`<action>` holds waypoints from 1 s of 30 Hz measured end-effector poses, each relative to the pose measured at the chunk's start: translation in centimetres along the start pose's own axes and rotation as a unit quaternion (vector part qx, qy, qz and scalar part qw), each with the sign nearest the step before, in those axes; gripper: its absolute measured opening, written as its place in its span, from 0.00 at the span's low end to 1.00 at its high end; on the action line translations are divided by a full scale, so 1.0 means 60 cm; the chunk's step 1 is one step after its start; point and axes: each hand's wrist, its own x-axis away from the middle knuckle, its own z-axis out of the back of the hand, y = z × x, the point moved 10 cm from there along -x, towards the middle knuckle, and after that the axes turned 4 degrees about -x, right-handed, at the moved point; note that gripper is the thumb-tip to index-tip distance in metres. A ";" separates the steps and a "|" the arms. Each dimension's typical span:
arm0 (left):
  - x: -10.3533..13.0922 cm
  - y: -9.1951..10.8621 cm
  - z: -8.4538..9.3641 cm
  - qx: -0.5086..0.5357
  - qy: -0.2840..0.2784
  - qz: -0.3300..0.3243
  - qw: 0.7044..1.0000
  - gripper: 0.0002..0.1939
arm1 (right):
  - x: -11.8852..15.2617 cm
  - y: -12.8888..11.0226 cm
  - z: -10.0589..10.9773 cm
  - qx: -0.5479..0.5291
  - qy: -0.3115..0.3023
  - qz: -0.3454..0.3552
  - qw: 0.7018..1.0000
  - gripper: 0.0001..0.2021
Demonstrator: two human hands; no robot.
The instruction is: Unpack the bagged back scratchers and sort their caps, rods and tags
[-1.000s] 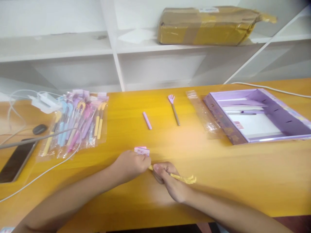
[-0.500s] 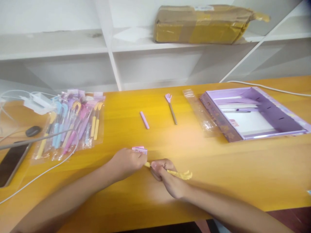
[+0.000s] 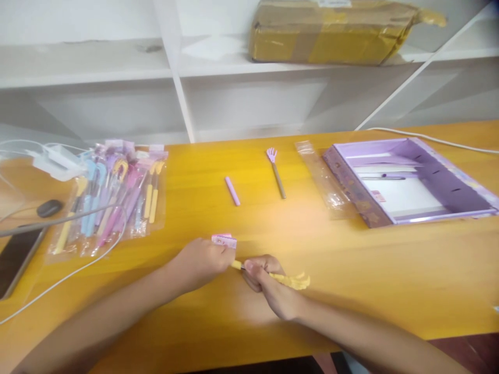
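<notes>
Near the front of the table, my left hand [image 3: 206, 262] is closed around the yellow handle end of a yellow hand-shaped scratcher [image 3: 294, 281], with a small pink and white label [image 3: 224, 240] sticking out above its fingers. My right hand [image 3: 268, 280] grips the same scratcher by its middle, its yellow claw pointing right. A short bit of yellow handle and dark rod shows between the two hands. Farther back lie a loose purple tube [image 3: 232, 191] and a scratcher with a purple claw and grey rod [image 3: 276, 173].
Several bagged colourful scratchers [image 3: 113, 197] lie at left beside a white charger [image 3: 58, 163], cables, a black mouse [image 3: 49, 208] and a phone [image 3: 19, 259]. An open purple box [image 3: 351, 189] and clear wrapper [image 3: 322, 176] are at right. A taped parcel [image 3: 331, 34] sits on the shelf.
The view has shifted slightly. Both hands keep their grip on the yellow scratcher, with a little more of its handle and rod showing between them.
</notes>
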 end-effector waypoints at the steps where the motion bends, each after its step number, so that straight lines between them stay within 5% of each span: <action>1: 0.000 0.000 0.002 0.004 0.004 -0.001 1.000 0.12 | 0.000 0.000 0.000 0.001 0.001 -0.001 1.000 0.30; 16: -0.001 -0.005 0.010 0.010 0.022 0.010 1.000 0.11 | -0.008 -0.005 -0.011 -0.065 0.016 -0.002 0.998 0.33; 24: -0.007 0.049 0.071 -0.069 0.156 0.000 0.985 0.15 | 0.002 -0.009 -0.019 0.055 0.012 0.008 0.998 0.33; 30: -0.005 0.054 0.078 -0.106 0.200 0.035 0.973 0.16 | -0.001 -0.012 -0.022 0.082 -0.016 -0.013 0.996 0.32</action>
